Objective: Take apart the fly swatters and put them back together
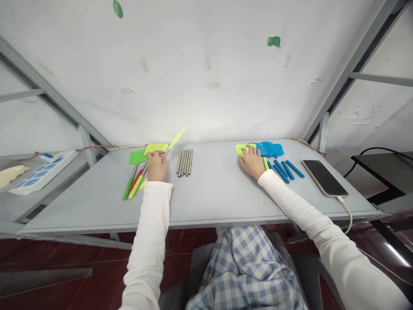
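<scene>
My left hand [157, 166] is closed around a thin metal rod with a yellow-green end [176, 138] that points up and to the right, blurred by motion; it looks like part of a fly swatter. Under and beside that hand lie assembled fly swatters: a green swatter head [137, 156], a yellow swatter head [156, 148], and green, red and yellow handles [134, 187]. On the other side, my right hand [251, 162] has its fingers bent over a yellow-green mesh swatter head [241, 149], partly hidden by them. Blue swatter heads [269, 149] are piled just beyond it.
Several metal rods [184, 162] lie side by side mid-table. Blue handles [281, 168] and a yellow-green handle [265, 163] lie by my right wrist. A phone [324, 177] with a white cable [346, 211] is at the right. A wall rises behind the grey table [206, 202].
</scene>
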{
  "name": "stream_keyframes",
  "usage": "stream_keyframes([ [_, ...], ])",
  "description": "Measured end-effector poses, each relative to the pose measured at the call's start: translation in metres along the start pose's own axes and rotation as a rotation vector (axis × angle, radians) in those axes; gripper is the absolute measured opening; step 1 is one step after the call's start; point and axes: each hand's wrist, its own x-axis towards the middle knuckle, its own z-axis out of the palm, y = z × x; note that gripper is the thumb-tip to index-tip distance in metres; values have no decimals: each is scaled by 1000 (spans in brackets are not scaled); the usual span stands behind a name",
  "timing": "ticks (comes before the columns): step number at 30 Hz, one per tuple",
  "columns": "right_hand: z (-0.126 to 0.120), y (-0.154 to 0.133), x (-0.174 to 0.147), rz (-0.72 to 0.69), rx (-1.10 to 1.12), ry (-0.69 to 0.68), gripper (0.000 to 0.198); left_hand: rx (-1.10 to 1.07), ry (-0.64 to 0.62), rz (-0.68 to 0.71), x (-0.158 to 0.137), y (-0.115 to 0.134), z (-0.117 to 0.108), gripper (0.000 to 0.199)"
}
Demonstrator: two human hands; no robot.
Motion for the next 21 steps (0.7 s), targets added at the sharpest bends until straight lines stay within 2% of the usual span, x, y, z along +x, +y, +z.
stream_keyframes([
  [2,-1,-6,2,-14,144,57,42,-166,33,139,-8,24,4,23],
  [4,-3,-16,1,-12,368,59,44,-235,0,279,-22,52,12,25],
  [8,-15,-41,-5,50,1019,-19,42,-124,-86,569,-63,109,34,35],
  [11,-24,-49,-3,193,1388,74,37,-51,-186,640,-91,139,45,46],
  [13,-26,-45,2,307,1520,153,36,-87,-225,619,-101,155,48,47],
  [15,-25,-36,8,423,1634,188,38,-211,-279,561,-104,169,50,43],
  [17,-23,-27,12,521,1753,178,39,-409,-396,427,-101,182,52,34],
  [19,-21,-20,14,583,1839,121,39,-637,-616,208,-94,195,55,27],
  [21,-19,-15,14,623,1854,11,41,-881,-920,18,-88,206,59,24],
])
